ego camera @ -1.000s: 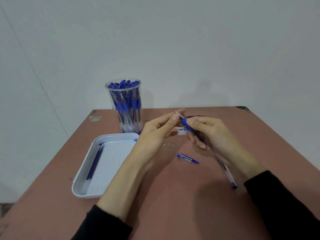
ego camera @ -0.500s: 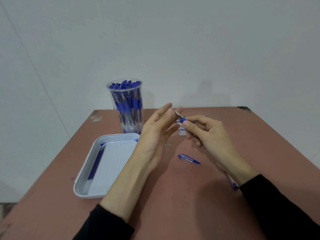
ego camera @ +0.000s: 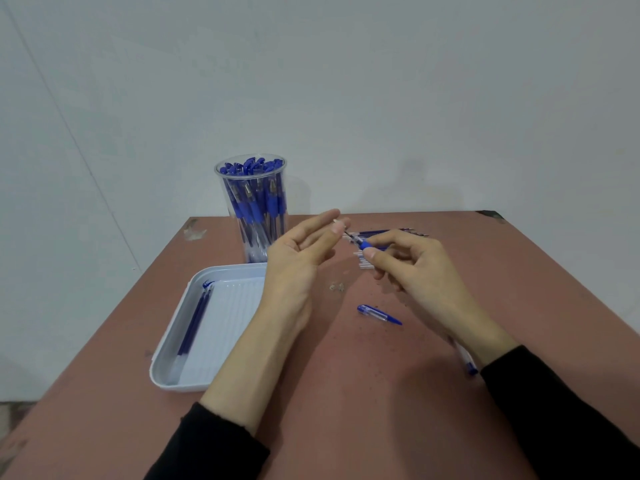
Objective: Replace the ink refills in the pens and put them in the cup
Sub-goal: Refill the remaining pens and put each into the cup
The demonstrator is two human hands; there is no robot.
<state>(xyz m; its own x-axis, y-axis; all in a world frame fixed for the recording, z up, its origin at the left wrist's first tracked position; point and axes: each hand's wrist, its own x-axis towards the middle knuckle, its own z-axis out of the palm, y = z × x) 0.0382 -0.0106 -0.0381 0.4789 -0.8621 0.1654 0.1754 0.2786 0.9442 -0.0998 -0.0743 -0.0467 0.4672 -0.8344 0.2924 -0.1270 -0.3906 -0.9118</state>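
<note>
Now the left hand [ego camera: 298, 261] has opened its fingers, the right hand [ego camera: 420, 275] still pinching the pen [ego camera: 363, 244].

A reddish-brown worktop [ego camera: 381, 403] is set against a plain pale grey wall [ego camera: 346, 81], which is evenly lit. A thin slanted seam [ego camera: 69, 128] is seen on the wall left of the worktop. The worktop's far right corner [ego camera: 491, 215] is chipped dark, and a pale scuff [ego camera: 194, 232] is seen at its far left.

Reddish-brown table [ego camera: 346, 393]. Standing on it, far left: clear cup [ego camera: 254, 216] packed with blue pens. Near left: white tray [ego camera: 225, 323]. Centre: pen cap [ego camera: 377, 314]. Far centre: refills [ego camera: 391, 233] in a row.
</note>
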